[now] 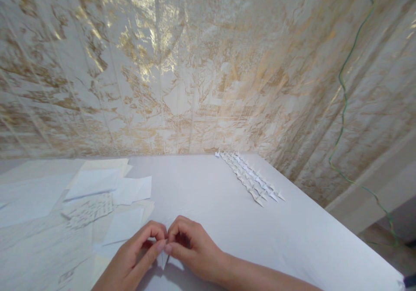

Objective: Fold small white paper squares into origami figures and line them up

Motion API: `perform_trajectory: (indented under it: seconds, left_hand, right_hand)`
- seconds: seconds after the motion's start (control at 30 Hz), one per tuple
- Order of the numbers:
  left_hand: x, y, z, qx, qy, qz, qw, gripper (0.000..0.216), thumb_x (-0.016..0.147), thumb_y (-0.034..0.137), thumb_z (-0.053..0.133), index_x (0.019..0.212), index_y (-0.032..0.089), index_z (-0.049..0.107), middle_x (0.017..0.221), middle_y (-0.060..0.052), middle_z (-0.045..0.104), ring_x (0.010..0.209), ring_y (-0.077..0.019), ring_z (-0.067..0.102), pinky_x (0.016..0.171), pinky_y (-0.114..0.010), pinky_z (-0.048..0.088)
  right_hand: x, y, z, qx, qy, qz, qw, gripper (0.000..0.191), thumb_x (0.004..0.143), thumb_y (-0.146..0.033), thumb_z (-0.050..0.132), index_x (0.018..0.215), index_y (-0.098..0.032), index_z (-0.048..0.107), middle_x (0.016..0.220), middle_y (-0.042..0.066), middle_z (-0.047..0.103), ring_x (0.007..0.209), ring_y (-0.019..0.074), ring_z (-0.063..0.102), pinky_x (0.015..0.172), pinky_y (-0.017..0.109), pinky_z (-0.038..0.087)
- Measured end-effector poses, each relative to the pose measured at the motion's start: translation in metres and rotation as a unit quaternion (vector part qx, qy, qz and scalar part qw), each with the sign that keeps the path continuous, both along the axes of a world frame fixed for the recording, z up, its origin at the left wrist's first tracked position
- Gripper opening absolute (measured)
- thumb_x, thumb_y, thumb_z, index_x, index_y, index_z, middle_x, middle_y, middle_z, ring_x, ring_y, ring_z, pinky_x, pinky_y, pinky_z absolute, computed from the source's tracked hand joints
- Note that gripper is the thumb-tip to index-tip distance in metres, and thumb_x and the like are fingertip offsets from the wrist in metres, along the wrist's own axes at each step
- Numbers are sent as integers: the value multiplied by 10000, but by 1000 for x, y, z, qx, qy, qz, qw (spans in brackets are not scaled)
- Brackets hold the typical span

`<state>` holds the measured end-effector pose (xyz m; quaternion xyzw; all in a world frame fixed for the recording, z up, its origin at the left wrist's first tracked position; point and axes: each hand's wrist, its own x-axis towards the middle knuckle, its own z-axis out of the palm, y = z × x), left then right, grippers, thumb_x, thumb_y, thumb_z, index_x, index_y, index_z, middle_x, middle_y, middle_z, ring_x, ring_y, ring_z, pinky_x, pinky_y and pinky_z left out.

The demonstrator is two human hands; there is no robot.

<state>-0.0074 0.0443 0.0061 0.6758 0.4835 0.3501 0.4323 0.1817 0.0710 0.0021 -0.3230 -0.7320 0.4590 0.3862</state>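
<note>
A small folded paper piece (pixel 163 261), white and with a pointed lower end, is at the near edge of the desk (pixel 211 213), a little left of the middle of the view, and it is held between both hands. The left hand (pixel 130 265) comes from below and pinches the upper part of the piece with the thumb and the index finger closed together. The right hand (pixel 193 250) comes from the right side, its fingers are curled and their tips press on the same upper part, so the two hands touch each other directly above the piece. Most of the piece is hidden by the fingers, and only the lower point shows clearly. To the left of the hands, many loose white paper sheets (pixel 97 182) lie flat on the desk and partly overlap each other. Among them is one sheet with handwriting (pixel 91 208), but the writing is too small to read. Farther away, near the far right corner of the desk, finished folded paper pieces (pixel 250 178) of a similar small pointed form lie in a few close rows that run diagonally, well apart from the hands. The desk has a plain white surface. Behind it stands a wall (pixel 208 65) with a shiny white and gold marble pattern. On the right side a thin green wire (pixel 343 104) hangs down along this wall.
</note>
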Motion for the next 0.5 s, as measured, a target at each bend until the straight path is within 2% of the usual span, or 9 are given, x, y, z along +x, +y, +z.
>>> perform_trajectory:
  seconds: [0.17,0.27,0.37,0.5]
  left_hand:
    - [5,-4,0,-33,-27,37,998,320,899,562,531,808,261,593,733,53,555,738,-193,592,713,-282,472]
    - [4,-3,-3,-44,-23,24,999,353,892,595,523,797,259,570,724,52,531,724,-190,568,693,-279,464]
    - [3,-1,-4,-45,3,2,999,396,900,627,492,774,256,546,710,51,510,707,-186,547,673,-270,458]
    - [3,-2,-1,-25,26,28,999,383,909,595,483,740,257,546,689,55,491,686,-182,535,654,-258,450]
  right_hand:
    - [0,0,0,32,-15,-25,999,264,868,-314,731,724,-181,554,745,-38,521,677,108,470,633,219,377]
    - [1,-1,0,47,-19,-22,998,240,855,-290,735,727,-180,565,732,-35,536,685,109,492,646,217,384]
    - [1,-2,-1,10,-32,-24,999,257,863,-347,727,736,-179,580,685,-49,518,619,96,460,598,207,366]
    - [1,-4,-2,-31,-37,-37,998,350,862,-489,716,751,-182,591,634,-61,495,571,91,419,557,205,354]
